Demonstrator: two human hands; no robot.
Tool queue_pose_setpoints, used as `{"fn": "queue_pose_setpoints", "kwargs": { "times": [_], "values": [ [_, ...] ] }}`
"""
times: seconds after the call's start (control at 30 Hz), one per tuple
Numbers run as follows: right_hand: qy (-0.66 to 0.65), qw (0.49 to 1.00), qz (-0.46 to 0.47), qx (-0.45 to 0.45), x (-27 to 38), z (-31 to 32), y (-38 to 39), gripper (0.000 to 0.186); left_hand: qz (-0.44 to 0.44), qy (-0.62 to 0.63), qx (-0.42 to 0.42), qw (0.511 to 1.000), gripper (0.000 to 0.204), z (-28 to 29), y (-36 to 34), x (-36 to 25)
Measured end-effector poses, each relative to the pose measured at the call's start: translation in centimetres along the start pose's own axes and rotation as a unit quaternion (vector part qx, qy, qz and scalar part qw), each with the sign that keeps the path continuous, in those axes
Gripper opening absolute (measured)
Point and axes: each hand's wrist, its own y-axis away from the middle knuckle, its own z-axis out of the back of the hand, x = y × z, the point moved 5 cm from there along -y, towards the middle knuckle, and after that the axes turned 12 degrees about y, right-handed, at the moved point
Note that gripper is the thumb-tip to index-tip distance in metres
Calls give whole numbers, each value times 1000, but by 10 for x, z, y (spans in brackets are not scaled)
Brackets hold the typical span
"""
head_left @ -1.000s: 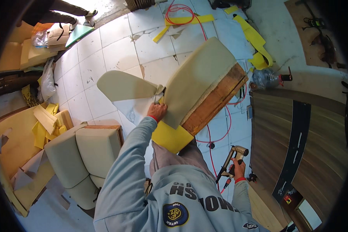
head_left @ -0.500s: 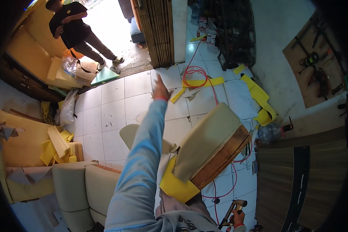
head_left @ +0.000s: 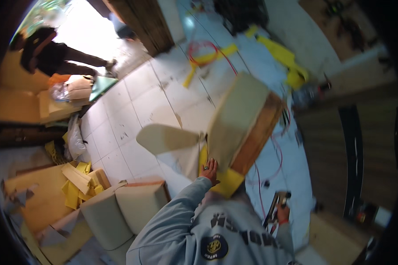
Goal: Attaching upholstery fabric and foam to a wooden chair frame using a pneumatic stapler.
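Observation:
A beige upholstered cushion piece (head_left: 234,115) with a brown wooden side (head_left: 257,134) stands tilted in front of me. Yellow foam (head_left: 227,182) sticks out at its near end, and a loose flap of beige cover (head_left: 168,138) spreads to its left. My left hand (head_left: 209,171) lies on the near end, over the foam and cover, its fingers stretched out. Low on the right, my right hand (head_left: 283,213) is closed around the handle of a staple gun (head_left: 274,207), held apart from the cushion piece.
A red air hose (head_left: 203,53) loops over the white tiled floor among yellow foam strips (head_left: 287,62). Beige seat cushions (head_left: 141,203) and foam offcuts (head_left: 79,183) lie to the left. A person (head_left: 53,53) is near the bright doorway. Brown panelling (head_left: 314,145) lies right.
My left hand has come back from reaching out over the floor and now rests on the cushion piece. The view has turned. My right hand still holds the staple gun.

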Motion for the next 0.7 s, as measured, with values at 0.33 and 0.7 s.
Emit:
{"fn": "queue_pose_setpoints", "kwargs": {
  "times": [0.33,0.7],
  "values": [
    [-52,996,-64,-23,-27,-105,142,28,55,333,176,925,63,-55,23,151],
    [-113,975,-119,-153,-78,-181,263,47,93,-107,164,976,32,83,55,283]
  ]
}}
